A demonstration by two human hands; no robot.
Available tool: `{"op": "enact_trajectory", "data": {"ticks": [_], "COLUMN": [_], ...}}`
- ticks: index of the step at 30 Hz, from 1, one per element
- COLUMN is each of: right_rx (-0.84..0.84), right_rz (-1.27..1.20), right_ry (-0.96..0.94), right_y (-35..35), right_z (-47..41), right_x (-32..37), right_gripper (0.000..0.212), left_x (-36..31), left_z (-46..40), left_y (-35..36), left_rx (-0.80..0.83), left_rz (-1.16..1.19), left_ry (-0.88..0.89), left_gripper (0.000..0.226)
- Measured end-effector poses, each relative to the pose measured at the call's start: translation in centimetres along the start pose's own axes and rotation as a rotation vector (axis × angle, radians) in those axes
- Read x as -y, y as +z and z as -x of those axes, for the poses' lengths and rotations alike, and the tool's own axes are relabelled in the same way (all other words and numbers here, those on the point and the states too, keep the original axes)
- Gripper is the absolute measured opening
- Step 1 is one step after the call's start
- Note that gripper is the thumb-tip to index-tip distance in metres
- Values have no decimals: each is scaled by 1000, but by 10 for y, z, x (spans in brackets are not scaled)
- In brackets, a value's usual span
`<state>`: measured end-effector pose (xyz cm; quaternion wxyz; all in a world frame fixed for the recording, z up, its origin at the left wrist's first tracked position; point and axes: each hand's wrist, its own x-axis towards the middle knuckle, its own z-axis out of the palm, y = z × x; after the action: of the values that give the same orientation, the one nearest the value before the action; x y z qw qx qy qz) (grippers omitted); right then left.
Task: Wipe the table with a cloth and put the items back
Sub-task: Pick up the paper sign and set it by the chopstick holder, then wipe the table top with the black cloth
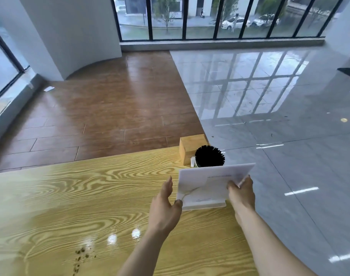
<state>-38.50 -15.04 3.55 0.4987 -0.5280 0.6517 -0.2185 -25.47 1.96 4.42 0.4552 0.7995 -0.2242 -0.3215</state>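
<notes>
A white acrylic sign stand (210, 186) with a sheet of paper in it stands near the right edge of the yellow wood-grain table (80, 196). My right hand (241, 193) grips its right side. My left hand (165, 204) touches its lower left corner with the thumb, fingers spread. Behind the stand are a wooden box (191, 149) and a black round holder (209, 156), partly hidden by the stand. Dark crumbs (80, 255) lie on the table near the front. No cloth is in view.
The table's far edge and right edge drop to the floor: brown wood planks (100, 108) on the left, glossy grey tiles (279, 100) on the right. A white pillar and tall windows stand at the back.
</notes>
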Motion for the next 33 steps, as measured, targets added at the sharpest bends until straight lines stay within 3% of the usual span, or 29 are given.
{"op": "enact_trajectory", "data": {"ticks": [5,11,23,29,33], "right_rx": [-145,-24,266,429,428], "right_rz": [202,454,769,911,950], "right_ry": [95,-12,-772,-940,-1023], "right_y": [31,127,346,388,390], "right_z": [38,131,378,415,402], "right_x": [-37,-87,-198,-247,-261], "right_gripper": [63,59,56,85,78], "left_x": [51,142,352,400,416], "left_z": [13,49,127,121,99], "left_y": [-49,-146,-347,-373,-364], "left_rx": [-82,-244,-350,-354,-343], "left_rz": [-29,-83,-388,-539,-623], "left_ry": [-60,-146,-160,-37,36], "left_gripper": [70,64,68,76,75]}}
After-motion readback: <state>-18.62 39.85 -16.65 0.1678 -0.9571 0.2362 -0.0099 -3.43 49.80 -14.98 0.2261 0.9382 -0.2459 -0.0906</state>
